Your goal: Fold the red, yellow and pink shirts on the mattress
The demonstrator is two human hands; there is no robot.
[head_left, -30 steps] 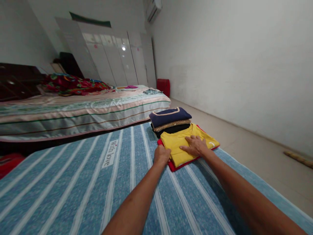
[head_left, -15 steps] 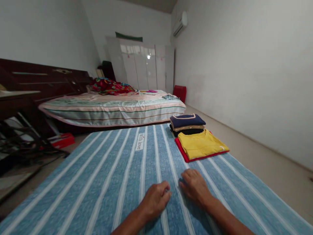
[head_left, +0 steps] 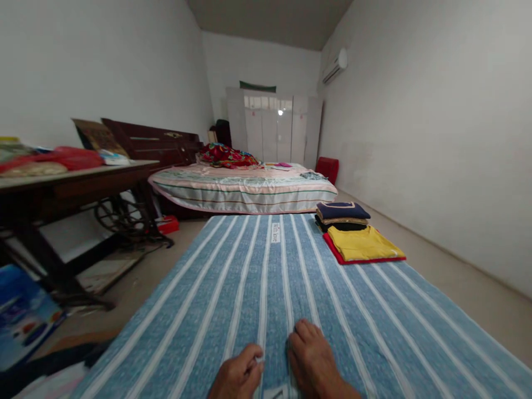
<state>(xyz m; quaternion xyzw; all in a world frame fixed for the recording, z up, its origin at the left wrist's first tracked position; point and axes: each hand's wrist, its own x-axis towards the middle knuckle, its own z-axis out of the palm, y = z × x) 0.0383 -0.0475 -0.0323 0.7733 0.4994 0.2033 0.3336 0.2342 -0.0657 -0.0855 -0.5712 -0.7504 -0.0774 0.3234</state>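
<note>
One second earlier both hands had lain on the folded yellow T-shirt (head_left: 366, 244); now they had drawn back to the near end of the blue-and-white striped cover (head_left: 199, 293), well apart from it. The left hand (head_left: 239, 374) was curled, thumb close to the forefinger; whether it pinched anything could not be told. The right hand (head_left: 311, 354) had its knuckles up and fingers bent down toward the cover, its fingertips and any grip hidden.

The yellow T-shirt still lay on a folded red garment (head_left: 341, 259), near the cover's far right corner. Just beyond it, on that same corner, the stack had stayed as it was: a navy garment with beige trim (head_left: 343, 210) over tan and black ones.

The view had swung left, bringing in more of the treadle sewing table (head_left: 83, 178) left of the cover, with red plastic bags (head_left: 78, 158) on top, and a blue printed carton (head_left: 27, 316) by the cover's near left side, contents unseen. Well beyond the cover's far edge, past a bed (head_left: 245, 188), the wardrobe (head_left: 269, 130) stood with its doors closed, hiding its inside.
</note>
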